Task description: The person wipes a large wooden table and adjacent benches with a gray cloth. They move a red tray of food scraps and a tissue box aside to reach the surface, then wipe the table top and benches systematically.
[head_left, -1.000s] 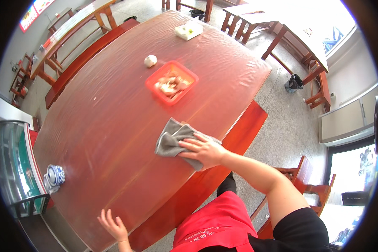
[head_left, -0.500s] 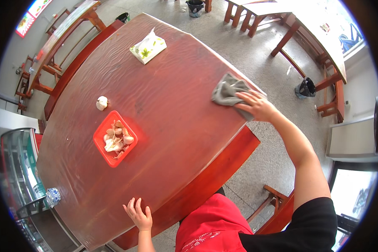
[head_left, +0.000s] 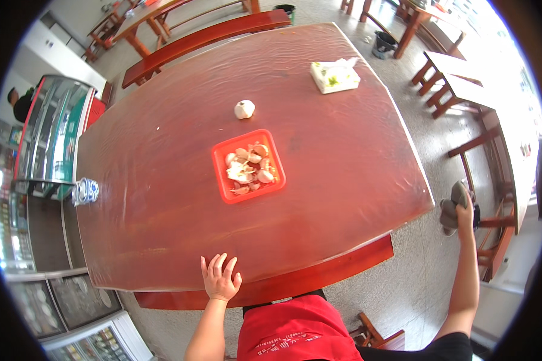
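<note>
1. Right hand (head_left: 465, 212): clenched on a grey cloth (head_left: 450, 215), which bunches out of the fist; I make out no gap in the grip (the hand is small and near the rim of my view). Hand and cloth are off the table (head_left: 337, 162), over the floor, just beyond its near right corner.
2. Left hand (head_left: 221, 278): holding nothing, fingers spread, at the near edge. I cannot tell whether the fingertips press on the tabletop.
3. On the table: red basket (head_left: 221, 171) of garlic cloves (head_left: 253, 165) around the middle; one whole garlic bulb (head_left: 244, 109) just beyond it, toward the far edge; tissue box (head_left: 335, 78) beside the right edge, near the far right corner; blue-and-white jar (head_left: 87, 191) at the left edge.
4. Against half a second ago: the cloth then lay spread on the tabletop by the right edge, under the right hand; now it is gathered up and clear of the table. The left hand was at the near edge then too, likewise spread. My view has swung round; basket, bulb and tissue box keep their arrangement.
</note>
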The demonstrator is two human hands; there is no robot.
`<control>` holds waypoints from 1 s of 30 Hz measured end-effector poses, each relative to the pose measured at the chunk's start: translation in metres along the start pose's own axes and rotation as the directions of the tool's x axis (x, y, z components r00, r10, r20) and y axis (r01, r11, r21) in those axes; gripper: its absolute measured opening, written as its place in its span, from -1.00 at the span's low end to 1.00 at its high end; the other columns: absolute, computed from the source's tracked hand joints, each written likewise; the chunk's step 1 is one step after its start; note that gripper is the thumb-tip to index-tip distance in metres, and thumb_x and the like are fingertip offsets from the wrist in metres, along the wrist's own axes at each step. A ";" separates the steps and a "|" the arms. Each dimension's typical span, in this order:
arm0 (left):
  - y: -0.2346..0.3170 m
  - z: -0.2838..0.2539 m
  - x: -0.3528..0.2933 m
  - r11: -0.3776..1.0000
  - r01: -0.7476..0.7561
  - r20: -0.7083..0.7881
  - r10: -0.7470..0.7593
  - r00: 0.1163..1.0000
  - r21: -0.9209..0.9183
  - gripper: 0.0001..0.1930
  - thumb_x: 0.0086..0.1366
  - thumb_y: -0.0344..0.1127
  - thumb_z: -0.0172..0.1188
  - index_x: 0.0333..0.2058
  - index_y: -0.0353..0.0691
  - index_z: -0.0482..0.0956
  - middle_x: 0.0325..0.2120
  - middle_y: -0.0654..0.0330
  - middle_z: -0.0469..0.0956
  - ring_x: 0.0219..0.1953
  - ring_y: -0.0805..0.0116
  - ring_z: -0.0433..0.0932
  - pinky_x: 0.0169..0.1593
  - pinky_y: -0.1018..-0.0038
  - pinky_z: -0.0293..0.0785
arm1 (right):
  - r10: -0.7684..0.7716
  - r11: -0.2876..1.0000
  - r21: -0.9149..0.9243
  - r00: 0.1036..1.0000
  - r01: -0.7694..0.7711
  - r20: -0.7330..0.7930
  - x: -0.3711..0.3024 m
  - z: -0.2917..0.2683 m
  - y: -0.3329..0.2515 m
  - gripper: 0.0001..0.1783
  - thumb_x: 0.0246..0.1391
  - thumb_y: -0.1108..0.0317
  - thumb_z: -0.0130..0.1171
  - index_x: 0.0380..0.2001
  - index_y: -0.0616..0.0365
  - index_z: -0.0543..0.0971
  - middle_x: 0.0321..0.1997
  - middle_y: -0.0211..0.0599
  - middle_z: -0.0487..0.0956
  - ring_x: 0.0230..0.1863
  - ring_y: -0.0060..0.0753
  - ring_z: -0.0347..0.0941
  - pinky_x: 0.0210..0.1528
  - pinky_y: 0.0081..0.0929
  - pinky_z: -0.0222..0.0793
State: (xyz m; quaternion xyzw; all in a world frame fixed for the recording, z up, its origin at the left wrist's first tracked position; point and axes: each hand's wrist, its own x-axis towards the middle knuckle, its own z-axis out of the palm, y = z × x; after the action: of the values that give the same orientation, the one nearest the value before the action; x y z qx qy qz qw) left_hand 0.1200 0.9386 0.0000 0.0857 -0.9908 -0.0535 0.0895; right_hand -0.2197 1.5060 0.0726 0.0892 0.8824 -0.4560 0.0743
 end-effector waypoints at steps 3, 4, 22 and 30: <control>0.001 -0.003 0.000 1.000 0.013 -0.002 -0.013 1.000 -0.004 -0.61 -0.05 -0.18 0.07 -0.16 0.02 0.39 -0.10 0.21 0.29 0.00 0.20 0.25 0.17 -0.06 -0.03 | -0.289 0.889 -0.235 0.880 0.392 0.376 -0.041 0.079 -0.067 -0.30 -0.31 0.52 -0.07 0.08 0.10 0.27 0.16 -0.10 0.23 0.23 -0.19 0.08 0.23 -0.31 -0.06; 0.000 -0.002 -0.001 1.000 0.022 0.000 -0.022 1.000 -0.002 -0.62 -0.04 -0.16 0.08 -0.16 0.05 0.40 -0.11 0.23 0.29 0.00 0.23 0.25 0.17 -0.05 -0.01 | -0.254 0.809 -0.358 0.826 0.466 0.503 -0.053 0.112 -0.095 -0.29 -0.28 0.42 0.01 0.11 0.04 0.24 0.21 -0.09 0.14 0.27 -0.13 -0.04 0.25 -0.20 -0.18; -0.021 0.000 -0.025 0.858 -0.083 -0.248 -0.053 0.967 -0.508 -0.50 0.07 -0.19 0.06 0.05 0.09 0.27 0.02 0.16 0.23 0.12 0.28 0.19 0.21 0.03 -0.15 | -0.086 -0.110 0.271 -0.281 0.956 0.956 -0.217 0.425 -0.199 -0.40 -0.11 -0.04 0.04 0.05 -0.13 0.33 0.21 -0.42 0.18 0.27 -0.22 -0.02 0.27 -0.08 -0.23; -0.100 -0.048 -0.111 0.830 0.116 -0.273 -0.306 0.912 -0.546 -0.67 0.02 -0.14 0.15 -0.18 0.02 0.49 -0.03 0.09 0.26 0.08 0.20 0.23 0.23 0.07 -0.27 | -0.325 -0.159 0.749 -0.751 0.643 0.575 -0.383 0.640 -0.292 -0.49 0.03 0.15 -0.10 0.08 0.00 0.26 0.25 -0.35 0.08 0.26 -0.31 -0.03 0.27 -0.15 -0.22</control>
State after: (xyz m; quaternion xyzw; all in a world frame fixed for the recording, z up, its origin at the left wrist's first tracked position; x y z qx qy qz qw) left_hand 0.2525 0.8558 0.0158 0.1772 -0.8915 -0.3117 0.2768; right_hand 0.1187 0.7825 0.0185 -0.8980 0.3748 -0.1282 0.1914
